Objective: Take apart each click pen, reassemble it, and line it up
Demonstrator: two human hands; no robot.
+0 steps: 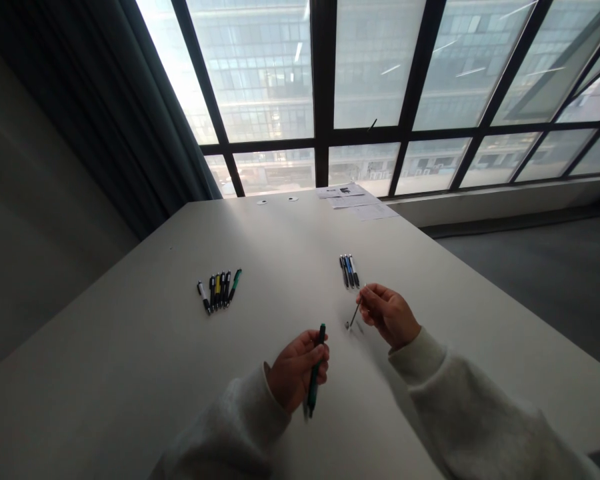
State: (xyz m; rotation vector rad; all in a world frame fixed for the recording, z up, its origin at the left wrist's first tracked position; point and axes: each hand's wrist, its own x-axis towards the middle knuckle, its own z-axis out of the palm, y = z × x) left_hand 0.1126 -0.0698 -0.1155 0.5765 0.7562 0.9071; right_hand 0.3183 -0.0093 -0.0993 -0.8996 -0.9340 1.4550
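Observation:
My left hand (pixel 303 370) is closed around a green and black pen (pixel 314 380), held near the front middle of the table. The pen stands at a slant, with its green end up and its dark end down. To the right, my right hand (pixel 387 313) pinches a thin dark pen refill (pixel 356 311) between thumb and fingertips. The refill slopes down to the left. A small shiny piece (pixel 348 325) shows at its lower end; whether it is attached or lies on the table, I cannot tell.
Several pens (pixel 350 271) lie side by side just beyond my right hand. Another row of pens (pixel 219 291), black, yellow, white and green, lies at the left. Papers (pixel 353 197) rest at the far end of the white table (pixel 275 247), by the window.

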